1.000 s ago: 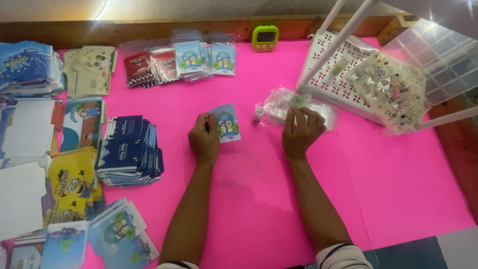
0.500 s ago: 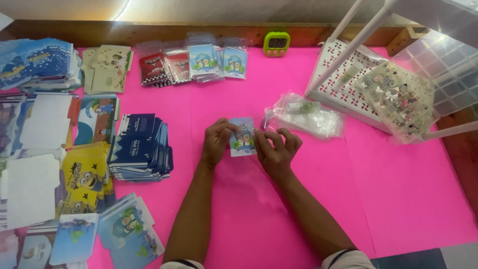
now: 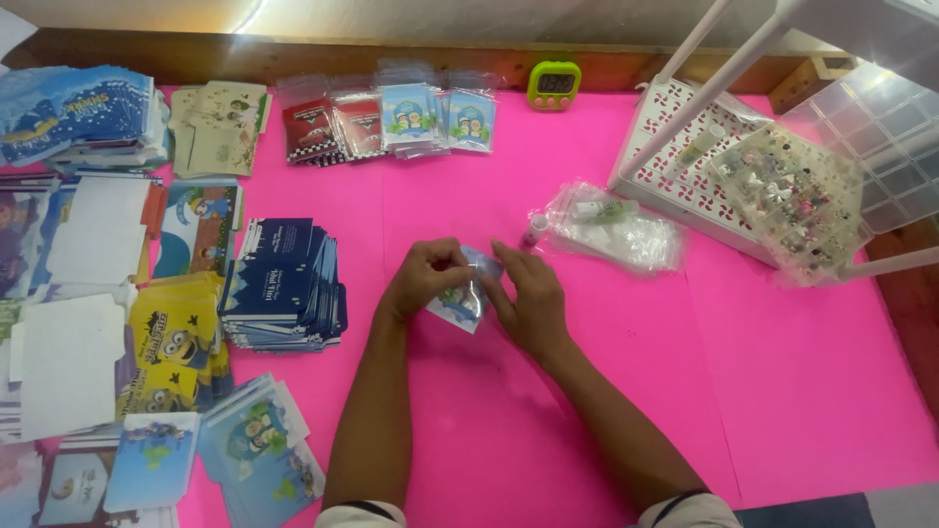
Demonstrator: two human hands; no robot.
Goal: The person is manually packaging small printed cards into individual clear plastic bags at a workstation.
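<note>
While you are working over the bright pink table cover [image 3: 548,420], both of your forearms are reaching in from the near edge and meeting at its middle. Your left hand [image 3: 423,279] is pinching the upper left edge of a small clear plastic sleeve with a pale blue cartoon card inside [image 3: 462,299], thumb and fingers closed on it. Your right hand [image 3: 528,298] is closed on the sleeve's right side, its fingertips working at the top edge. The sleeve is sitting between your two hands, tilted, just over the cover and roughly central.

To do this well, I would judge that you should be keeping the left pinch steady near the corner and letting the right fingertips do the fine work, holding the sleeve flat so the card is not bending.

To your left, a stack of dark blue printed cards [image 3: 282,284] is lying near your left forearm, with yellow cartoon cards [image 3: 174,337] beside it. Just beyond your right hand, a crumpled clear plastic bag holding small items [image 3: 614,227] is resting on the cover. Farther back, a row of small bagged cards in red and light blue [image 3: 391,119] is lining the far edge, with a small green digital timer [image 3: 554,85] beside it, and a white perforated tray [image 3: 685,166] is standing to the right.
</note>
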